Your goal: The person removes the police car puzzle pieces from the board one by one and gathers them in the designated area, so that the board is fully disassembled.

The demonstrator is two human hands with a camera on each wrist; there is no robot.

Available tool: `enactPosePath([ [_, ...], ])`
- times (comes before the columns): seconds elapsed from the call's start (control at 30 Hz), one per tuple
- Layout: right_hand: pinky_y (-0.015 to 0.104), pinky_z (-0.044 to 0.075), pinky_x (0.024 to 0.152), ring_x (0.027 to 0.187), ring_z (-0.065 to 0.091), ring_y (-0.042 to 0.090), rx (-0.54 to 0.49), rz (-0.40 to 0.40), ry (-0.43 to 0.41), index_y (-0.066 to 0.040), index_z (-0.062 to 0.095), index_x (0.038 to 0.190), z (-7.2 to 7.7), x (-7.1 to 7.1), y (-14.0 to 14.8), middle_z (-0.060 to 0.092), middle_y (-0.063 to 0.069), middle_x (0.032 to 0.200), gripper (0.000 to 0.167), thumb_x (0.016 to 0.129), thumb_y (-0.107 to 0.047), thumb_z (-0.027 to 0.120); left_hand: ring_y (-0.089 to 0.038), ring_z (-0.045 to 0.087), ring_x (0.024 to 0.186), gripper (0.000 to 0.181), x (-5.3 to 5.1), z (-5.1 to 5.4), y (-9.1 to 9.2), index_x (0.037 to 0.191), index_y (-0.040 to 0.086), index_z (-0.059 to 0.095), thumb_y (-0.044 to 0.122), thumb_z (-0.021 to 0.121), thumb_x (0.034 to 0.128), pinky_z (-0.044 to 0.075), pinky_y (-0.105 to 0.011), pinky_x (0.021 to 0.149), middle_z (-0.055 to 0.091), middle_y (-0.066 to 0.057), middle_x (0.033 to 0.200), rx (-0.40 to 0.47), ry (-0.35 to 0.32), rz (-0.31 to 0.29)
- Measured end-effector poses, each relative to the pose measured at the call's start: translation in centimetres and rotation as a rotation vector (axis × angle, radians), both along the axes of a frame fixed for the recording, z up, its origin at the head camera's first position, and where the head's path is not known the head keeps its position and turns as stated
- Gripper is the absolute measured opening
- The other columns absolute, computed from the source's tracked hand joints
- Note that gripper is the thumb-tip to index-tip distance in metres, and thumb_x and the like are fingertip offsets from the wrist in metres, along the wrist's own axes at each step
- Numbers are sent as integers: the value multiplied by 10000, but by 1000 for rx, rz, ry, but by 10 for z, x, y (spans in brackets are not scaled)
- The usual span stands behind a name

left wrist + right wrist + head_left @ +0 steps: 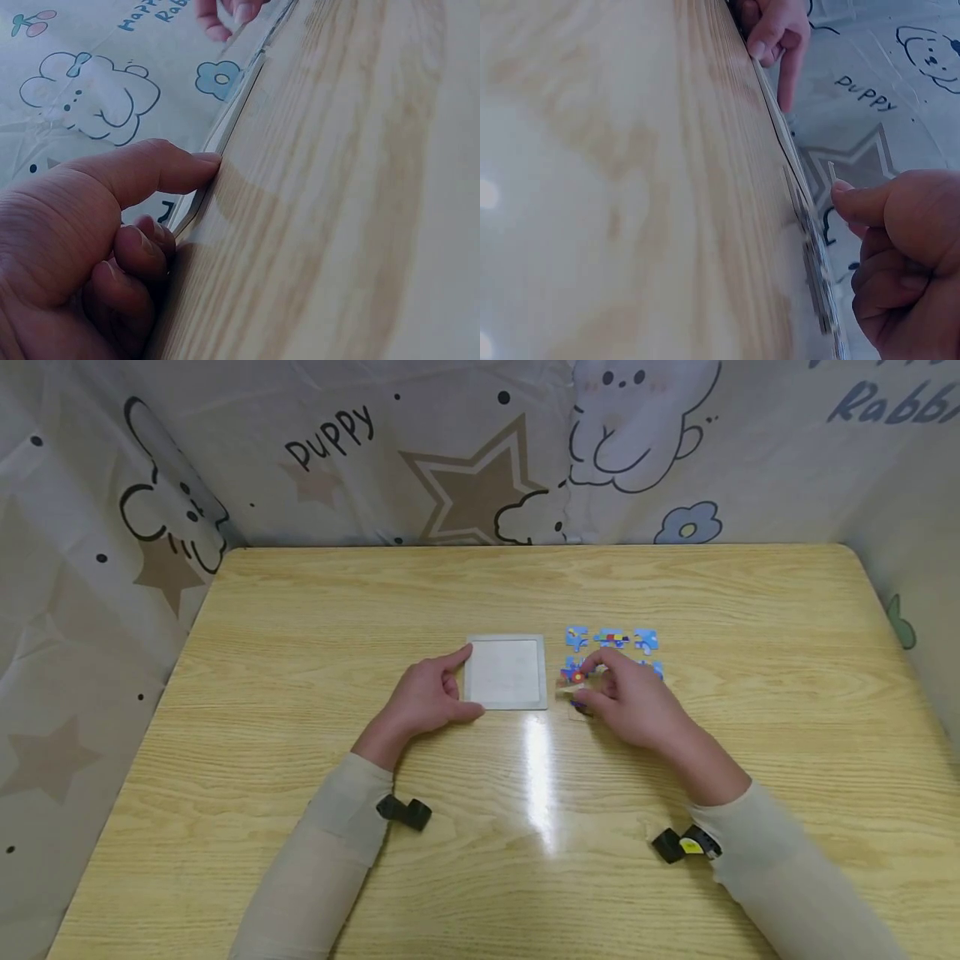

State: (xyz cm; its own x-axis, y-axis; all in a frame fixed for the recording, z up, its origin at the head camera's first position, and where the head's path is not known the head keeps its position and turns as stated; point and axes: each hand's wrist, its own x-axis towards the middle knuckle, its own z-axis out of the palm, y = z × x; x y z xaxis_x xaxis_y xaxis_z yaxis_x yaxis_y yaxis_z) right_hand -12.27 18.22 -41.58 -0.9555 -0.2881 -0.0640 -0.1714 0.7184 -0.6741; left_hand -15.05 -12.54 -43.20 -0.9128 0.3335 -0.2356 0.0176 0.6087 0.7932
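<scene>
A square tray (543, 672) with a pale raised rim lies on the table. My left hand (429, 695) is at its left side, the extended index finger touching the left edge and the thumb at the lower left corner; the other fingers are bent under. To the right, my right hand (637, 700) pinches a thin jigsaw piece (832, 172) between thumb and index finger, tilted and raised above the others. Several blue jigsaw pieces (612, 638) lie in rows beneath and beyond this hand, which partly covers them. A further piece (578, 713) lies just below the fingers.
The wooden table (337, 602) has a bright light reflection in front of the tray. A printed cloth (450, 452) with cartoon animals and stars hangs behind the far edge and along both sides. Dark wrist straps (405, 811) sit on both sleeves.
</scene>
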Motion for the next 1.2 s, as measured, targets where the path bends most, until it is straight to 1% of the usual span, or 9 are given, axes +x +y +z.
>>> enactPosePath([
  [0.17,361,325,534,520,377,186,5,-40,-1,-89,577,1147,2,8,21,428,13,602,269,956,-227,706,-199,484,606,950,0,-1,0,1551,167,377,234,888,753,448,-333,647,564,-70,693,4,-2,-1],
  [0.37,361,320,543,536,380,204,8,-74,-16,-92,582,1168,5,16,43,429,26,627,284,963,-251,698,-203,482,609,955,0,0,0,1551,166,376,230,892,750,445,-336,640,559,-73,698,-2,-8,3],
  [0.57,363,332,568,556,389,198,29,-76,-5,-77,585,1189,6,22,61,442,24,650,304,964,-248,698,-203,480,617,954,0,0,0,1552,172,377,227,892,752,444,-335,645,554,-73,705,-6,-15,11],
  [0.77,354,318,559,559,377,195,57,-75,-17,-69,588,1180,3,26,74,432,24,657,324,964,-285,696,-204,475,615,950,0,1,1,1551,169,379,230,891,753,440,-336,644,555,-76,705,-8,-10,10],
  [1.0,336,330,535,545,395,188,79,-76,-13,-81,600,1149,-2,28,84,450,23,649,273,961,-250,701,-202,477,620,952,-1,2,1,1550,163,379,225,894,753,442,-333,645,554,-75,710,-5,-12,10],
  [1.2,337,330,532,546,400,195,94,-77,-30,-70,594,1148,-3,30,89,449,28,657,286,956,-249,708,-196,477,622,951,0,2,1,1550,161,380,223,895,753,440,-332,646,553,-73,711,-4,-18,7],
])
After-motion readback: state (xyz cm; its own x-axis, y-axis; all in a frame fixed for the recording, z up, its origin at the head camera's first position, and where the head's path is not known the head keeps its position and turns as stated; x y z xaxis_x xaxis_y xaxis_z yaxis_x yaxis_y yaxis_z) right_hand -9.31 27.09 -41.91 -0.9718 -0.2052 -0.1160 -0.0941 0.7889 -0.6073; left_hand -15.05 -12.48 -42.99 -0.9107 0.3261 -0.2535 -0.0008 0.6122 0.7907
